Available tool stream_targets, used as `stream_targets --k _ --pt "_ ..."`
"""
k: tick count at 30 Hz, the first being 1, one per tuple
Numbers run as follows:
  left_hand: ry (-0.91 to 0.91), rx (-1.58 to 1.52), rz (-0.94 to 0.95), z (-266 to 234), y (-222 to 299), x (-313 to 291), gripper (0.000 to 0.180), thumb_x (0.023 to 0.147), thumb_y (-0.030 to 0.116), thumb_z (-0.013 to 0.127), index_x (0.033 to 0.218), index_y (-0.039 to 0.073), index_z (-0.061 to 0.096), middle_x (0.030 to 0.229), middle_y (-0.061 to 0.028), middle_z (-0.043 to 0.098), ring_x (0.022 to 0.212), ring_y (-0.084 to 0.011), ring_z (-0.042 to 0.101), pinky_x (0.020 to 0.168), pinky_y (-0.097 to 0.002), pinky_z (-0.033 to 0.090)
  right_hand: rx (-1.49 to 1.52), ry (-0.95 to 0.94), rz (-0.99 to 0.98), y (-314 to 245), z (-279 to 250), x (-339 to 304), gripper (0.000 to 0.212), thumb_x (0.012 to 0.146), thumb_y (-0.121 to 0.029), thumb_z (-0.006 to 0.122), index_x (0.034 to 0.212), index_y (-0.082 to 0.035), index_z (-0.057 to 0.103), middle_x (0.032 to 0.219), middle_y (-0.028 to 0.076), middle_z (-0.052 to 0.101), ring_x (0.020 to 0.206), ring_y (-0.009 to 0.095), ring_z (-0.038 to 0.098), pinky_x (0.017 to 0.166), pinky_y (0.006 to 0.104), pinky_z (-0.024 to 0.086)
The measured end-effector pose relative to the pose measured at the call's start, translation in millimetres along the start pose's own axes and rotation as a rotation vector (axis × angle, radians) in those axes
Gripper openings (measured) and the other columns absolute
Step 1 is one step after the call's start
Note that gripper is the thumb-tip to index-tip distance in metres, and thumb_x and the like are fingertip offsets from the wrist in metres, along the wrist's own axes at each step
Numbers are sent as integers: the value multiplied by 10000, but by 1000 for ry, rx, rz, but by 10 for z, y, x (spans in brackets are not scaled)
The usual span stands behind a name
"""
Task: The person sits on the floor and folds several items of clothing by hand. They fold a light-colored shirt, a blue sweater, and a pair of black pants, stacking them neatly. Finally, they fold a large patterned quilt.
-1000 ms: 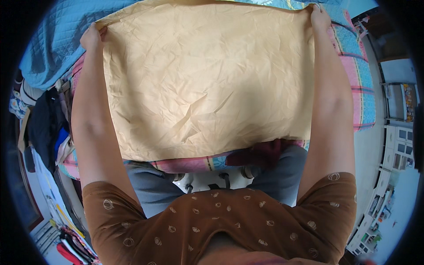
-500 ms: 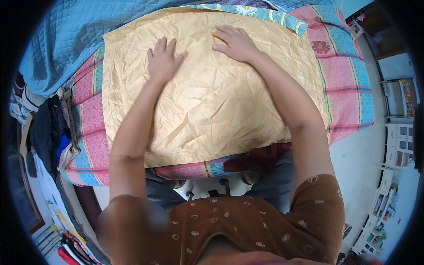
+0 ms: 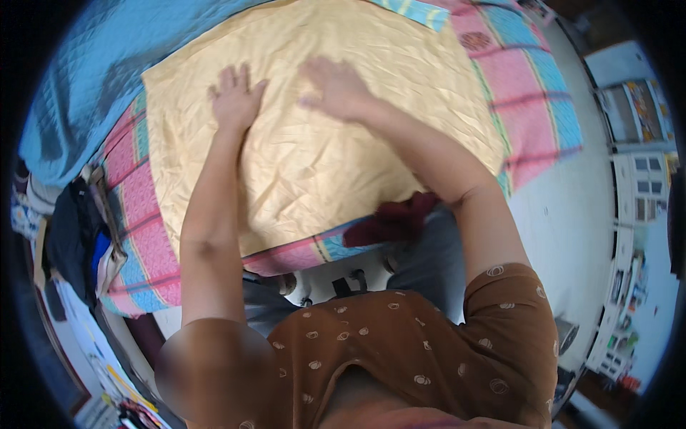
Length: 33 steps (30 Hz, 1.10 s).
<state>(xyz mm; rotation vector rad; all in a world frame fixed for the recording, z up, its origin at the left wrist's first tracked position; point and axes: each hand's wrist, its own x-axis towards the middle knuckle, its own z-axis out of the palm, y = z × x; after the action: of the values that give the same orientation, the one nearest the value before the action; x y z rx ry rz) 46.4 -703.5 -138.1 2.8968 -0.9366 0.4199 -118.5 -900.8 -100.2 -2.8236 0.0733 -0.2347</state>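
Observation:
A wide, wrinkled pale-yellow satiny cloth [image 3: 300, 171] lies spread over a pink and turquoise checked bedcover [image 3: 153, 214]. Part of a turquoise patterned strip [image 3: 414, 13] shows along its far edge. Flat on the left half of the cloth rests my left hand [image 3: 237, 100], fingers spread, holding nothing. My right hand [image 3: 339, 89] is over the middle of the cloth with its fingers stretched out. Motion blurs it, and I cannot tell whether its palm touches the fabric. At the near edge, a bunched dark red cloth [image 3: 389, 220] lies by my right leg.
A blue quilted cover [image 3: 93, 93] is heaped at the far left. Dark folded clothes [image 3: 71, 232] are piled beside the bed's left side. Pale floor [image 3: 550, 229] runs along the right, with white cabinets [image 3: 647, 175] beyond it.
The view has shifted, so the cloth sits higher and further left in it. My right hand has moved left across the cloth, nearer to my left hand, which stays flat.

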Motion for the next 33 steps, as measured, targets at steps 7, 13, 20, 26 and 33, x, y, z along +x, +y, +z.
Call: stream_targets --k 7,13,20,26,33 --pt "-43 -82 73 -408 291 -938 705 971 580 434 1522 145 373 1593 -177 298 1495 -298 235 1173 -585 137 -320 68 266 1230 -433 -1597 725 948 -594 463 1545 -203 333 1619 70 283 1510 259 203 1207 539 120" --pt "-32 -11 51 -409 275 -1077 692 984 588 399 1528 161 366 1596 -178 296 1492 -309 244 1174 -577 157 -337 295 668 2191 -816 -2866 655 962 -550 458 1460 -124 465 1549 113 400 1446 304 328 1187 477 231" --pt "23 -85 90 -456 424 -1761 693 979 574 427 1520 143 378 1586 -193 307 1488 -327 243 1174 -576 171 116 422 549 872 -1137 -3117 405 876 -404 635 1115 -82 697 1062 169 705 967 312 680 817 402 526" --pt "85 -132 120 -642 447 -2310 669 975 538 461 1510 142 394 1587 -162 320 1482 -325 256 1178 -563 173 -18 -417 46 -705 -1224 -2752 775 671 -392 830 1349 -137 552 1166 160 663 1049 345 653 864 447 525" --pt "123 -160 124 -613 542 -2303 664 973 520 483 1514 147 390 1587 -154 323 1484 -310 257 1181 -547 177 603 -121 145 -87 -710 -2714 445 739 -125 685 1183 -94 685 1040 152 729 898 282 689 829 373 540"
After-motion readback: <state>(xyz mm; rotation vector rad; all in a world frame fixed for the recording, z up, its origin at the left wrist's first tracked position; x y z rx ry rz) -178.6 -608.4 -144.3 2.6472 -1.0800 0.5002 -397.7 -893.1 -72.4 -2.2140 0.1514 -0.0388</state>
